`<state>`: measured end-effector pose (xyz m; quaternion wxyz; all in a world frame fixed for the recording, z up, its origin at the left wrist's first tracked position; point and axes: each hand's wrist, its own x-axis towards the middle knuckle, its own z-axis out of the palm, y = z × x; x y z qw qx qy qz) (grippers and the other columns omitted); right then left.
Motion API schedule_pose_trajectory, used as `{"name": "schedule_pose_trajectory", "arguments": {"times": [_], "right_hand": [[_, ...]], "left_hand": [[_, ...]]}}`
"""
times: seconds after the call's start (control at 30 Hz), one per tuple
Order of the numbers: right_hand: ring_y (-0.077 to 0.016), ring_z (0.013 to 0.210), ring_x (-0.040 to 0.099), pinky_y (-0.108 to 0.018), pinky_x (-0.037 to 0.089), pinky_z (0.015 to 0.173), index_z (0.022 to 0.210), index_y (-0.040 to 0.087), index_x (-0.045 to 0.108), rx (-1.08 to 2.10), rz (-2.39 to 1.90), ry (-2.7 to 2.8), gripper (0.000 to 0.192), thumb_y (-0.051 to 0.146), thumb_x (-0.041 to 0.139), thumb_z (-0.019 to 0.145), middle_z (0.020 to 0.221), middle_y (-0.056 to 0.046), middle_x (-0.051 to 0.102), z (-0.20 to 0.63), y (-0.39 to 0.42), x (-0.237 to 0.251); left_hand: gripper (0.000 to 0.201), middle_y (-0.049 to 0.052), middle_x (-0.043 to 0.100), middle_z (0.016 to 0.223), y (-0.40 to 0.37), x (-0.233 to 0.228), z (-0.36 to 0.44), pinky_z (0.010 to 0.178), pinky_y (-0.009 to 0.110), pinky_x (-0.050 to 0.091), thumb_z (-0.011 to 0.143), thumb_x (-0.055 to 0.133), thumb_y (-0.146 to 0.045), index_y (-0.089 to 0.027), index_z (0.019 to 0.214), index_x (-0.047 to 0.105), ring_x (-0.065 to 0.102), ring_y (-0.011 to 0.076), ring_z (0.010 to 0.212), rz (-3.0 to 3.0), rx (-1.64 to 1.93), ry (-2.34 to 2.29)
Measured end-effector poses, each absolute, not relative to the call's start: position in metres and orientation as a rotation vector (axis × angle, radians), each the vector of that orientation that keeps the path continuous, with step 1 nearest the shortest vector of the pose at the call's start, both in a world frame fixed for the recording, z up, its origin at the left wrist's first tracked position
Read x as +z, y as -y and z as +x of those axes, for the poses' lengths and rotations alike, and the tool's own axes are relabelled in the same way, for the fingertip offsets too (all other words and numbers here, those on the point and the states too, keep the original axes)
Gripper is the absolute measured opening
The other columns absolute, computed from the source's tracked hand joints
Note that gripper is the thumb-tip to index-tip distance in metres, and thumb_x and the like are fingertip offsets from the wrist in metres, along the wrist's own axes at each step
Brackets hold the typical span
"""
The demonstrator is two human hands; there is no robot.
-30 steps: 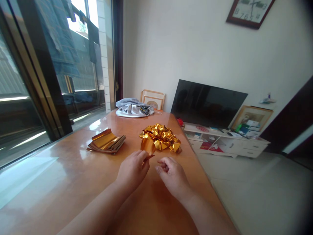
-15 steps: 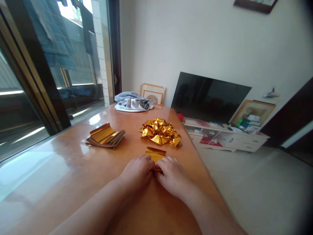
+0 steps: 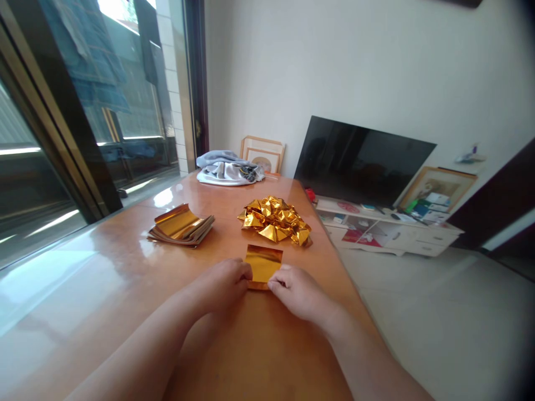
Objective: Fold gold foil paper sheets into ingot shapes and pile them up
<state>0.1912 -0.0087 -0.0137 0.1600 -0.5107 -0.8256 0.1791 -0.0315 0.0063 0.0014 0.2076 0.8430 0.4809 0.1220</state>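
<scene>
On the worktop [image 3: 125,289], a stack of gold foil sheets [image 3: 180,226] lies far left. The left hand [image 3: 223,284] and right hand [image 3: 295,289] each pinch a near corner of one gold sheet [image 3: 263,264] lying flat between them, a heap of folded gold pieces [image 3: 275,219] just beyond. This looks like a fold beginning; creasing needs aligned edges.

Two hands [image 3: 225,284], one gold sheet [image 3: 263,263], one stack [image 3: 180,227], one folded pile [image 3: 275,219].
</scene>
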Motion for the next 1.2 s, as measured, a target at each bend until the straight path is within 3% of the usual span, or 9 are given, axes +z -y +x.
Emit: {"name": "schedule_pose_trajectory", "arguments": {"times": [0.27,1.2], "right_hand": [[-0.0135,0.067,0.057,-0.023,0.033,0.057,0.082,0.019,0.065,0.715,-1.593,2.061,0.018,0.034,0.056,0.088,0.077,0.001,0.068,0.193,-0.003,-0.037],[-0.0129,0.064,0.053,-0.022,0.029,0.056,0.077,0.020,0.064,0.765,-1.644,2.061,0.008,0.025,0.059,0.081,0.073,0.001,0.065,0.194,-0.004,-0.037]], "left_hand": [[0.018,0.002,0.070,0.086,-0.015,-0.013,-0.034,0.066,0.027,0.042,0.078,0.051,-0.021,-0.022,0.088,0.066,0.062,0.0196,0.078,2.209,0.434,-1.420],[0.007,0.001,0.065,0.076,-0.020,-0.017,-0.031,0.057,0.024,0.034,0.077,0.054,-0.024,-0.021,0.073,0.059,0.056,0.0161,0.069,2.195,0.411,-1.427]]}}
